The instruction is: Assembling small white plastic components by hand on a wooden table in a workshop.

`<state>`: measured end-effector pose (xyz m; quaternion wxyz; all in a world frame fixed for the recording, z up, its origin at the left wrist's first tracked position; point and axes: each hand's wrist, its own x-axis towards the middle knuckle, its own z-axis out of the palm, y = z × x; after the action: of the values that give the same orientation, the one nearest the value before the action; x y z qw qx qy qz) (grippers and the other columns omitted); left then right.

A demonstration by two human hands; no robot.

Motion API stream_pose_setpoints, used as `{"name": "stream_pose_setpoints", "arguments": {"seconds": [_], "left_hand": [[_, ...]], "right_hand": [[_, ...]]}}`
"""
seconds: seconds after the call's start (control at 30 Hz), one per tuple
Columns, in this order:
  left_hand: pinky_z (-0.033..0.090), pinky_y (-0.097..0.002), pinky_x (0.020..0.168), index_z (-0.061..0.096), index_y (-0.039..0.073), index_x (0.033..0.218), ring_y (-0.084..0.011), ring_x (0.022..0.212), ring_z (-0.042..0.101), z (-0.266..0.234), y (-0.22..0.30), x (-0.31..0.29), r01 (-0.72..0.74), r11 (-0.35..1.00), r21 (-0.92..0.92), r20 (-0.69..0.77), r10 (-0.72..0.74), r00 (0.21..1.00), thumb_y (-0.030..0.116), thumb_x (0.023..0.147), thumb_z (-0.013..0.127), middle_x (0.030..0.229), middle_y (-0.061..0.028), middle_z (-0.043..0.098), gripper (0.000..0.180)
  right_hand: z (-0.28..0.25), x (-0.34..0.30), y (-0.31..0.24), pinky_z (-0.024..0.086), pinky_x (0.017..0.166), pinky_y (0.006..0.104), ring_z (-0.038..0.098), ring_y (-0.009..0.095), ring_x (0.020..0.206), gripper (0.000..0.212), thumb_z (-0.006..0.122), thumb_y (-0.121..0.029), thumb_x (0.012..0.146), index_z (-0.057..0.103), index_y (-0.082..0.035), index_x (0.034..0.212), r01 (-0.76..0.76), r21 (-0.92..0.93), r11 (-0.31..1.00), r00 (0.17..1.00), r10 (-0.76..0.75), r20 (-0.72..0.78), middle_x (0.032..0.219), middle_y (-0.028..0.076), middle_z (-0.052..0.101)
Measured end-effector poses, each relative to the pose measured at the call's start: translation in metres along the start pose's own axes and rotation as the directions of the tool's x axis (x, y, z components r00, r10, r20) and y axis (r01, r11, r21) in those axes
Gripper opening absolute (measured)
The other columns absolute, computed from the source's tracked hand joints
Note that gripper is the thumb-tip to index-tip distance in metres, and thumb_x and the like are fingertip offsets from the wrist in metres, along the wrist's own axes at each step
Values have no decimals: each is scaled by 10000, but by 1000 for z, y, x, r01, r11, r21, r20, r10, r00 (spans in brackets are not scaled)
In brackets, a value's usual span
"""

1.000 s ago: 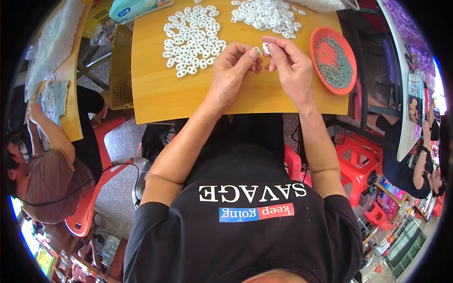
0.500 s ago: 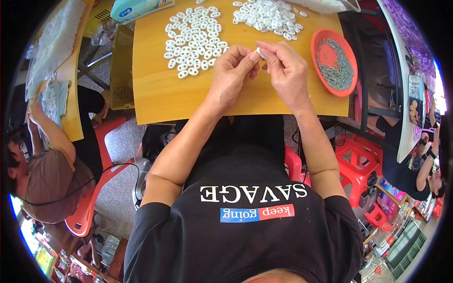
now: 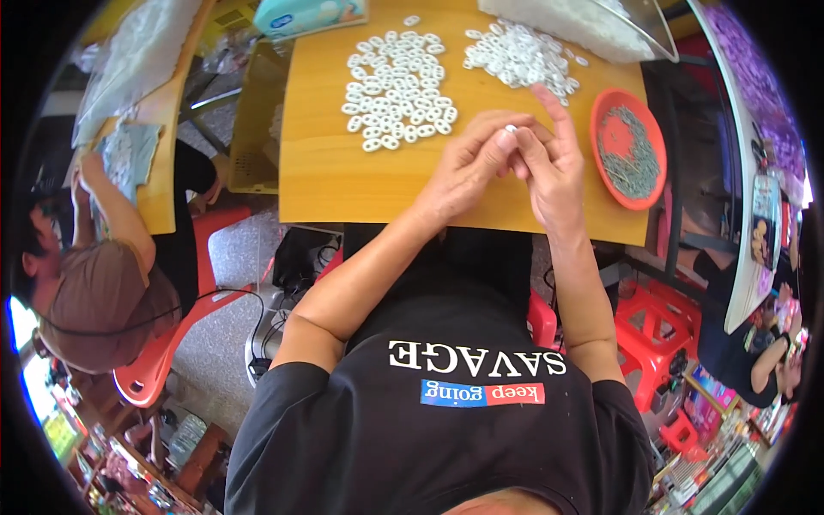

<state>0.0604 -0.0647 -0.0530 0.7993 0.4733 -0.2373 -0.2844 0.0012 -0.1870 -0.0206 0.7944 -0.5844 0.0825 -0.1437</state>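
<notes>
My left hand [image 3: 468, 170] and my right hand [image 3: 556, 182] meet above the table's near part. Their thumbs and fingers pinch a small white plastic piece [image 3: 511, 128], mostly hidden by the fingertips. The index finger of my right hand points up and away from it. Beyond my left hand lie many flat white oval pieces [image 3: 396, 90], each with two holes, spread in one layer. A looser heap of the same white pieces [image 3: 515, 53] lies past my right hand. An orange-red oval dish [image 3: 614, 136] at the right holds small grey metal screws or pins [image 3: 637, 172].
The yellow wooden table [image 3: 322, 184] ends just nearer than my hands. A tissue pack [image 3: 309, 15] and a large translucent bag [image 3: 584, 30] sit along its far side. At the left, a co-worker [image 3: 112, 300] sits by another table. Red stools [image 3: 648, 330] stand at the right.
The view has shifted, so the table appears farther right and lower. My right index finger has lifted from the white piece and stretched out; both hands stay together.
</notes>
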Motion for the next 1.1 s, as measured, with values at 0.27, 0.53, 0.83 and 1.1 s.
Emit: {"name": "stream_pose_setpoints", "arguments": {"seconds": [0.27,0.53,0.83,1.1], "left_hand": [[416,-303,953,651,23,1136,-160,1117,512,0,3,-15,-52,965,-257,-86,31,996,231,990,547,1281,-85,513,275],[460,-307,878,658,32,1117,-165,1049,533,-14,20,-22,-102,919,-381,-17,103,995,189,977,564,1310,-89,438,231],[475,-242,748,640,26,1063,-91,879,568,-35,49,-22,-105,994,14,-223,105,969,121,943,615,1184,-56,558,155],[458,-335,922,591,-12,1216,-230,1018,573,-197,137,-12,129,144,981,-193,706,681,242,839,746,1179,-145,549,480]], "right_hand": [[19,-1,-1,385,573,168,489,44,651,593,605,-80,948,291,4,1444,5,-30,1000,999,-3,51,902,34,643],[37,-1,-3,378,571,165,459,33,629,537,607,-91,949,352,2,1413,33,-5,999,987,-31,158,870,9,616],[47,2,2,454,663,192,532,47,691,537,591,-189,969,366,-9,1423,27,-103,994,997,-19,81,981,54,655],[-10,13,31,482,686,210,554,63,716,412,553,-148,985,457,21,1348,-22,-311,950,999,13,-31,969,68,642]]}}
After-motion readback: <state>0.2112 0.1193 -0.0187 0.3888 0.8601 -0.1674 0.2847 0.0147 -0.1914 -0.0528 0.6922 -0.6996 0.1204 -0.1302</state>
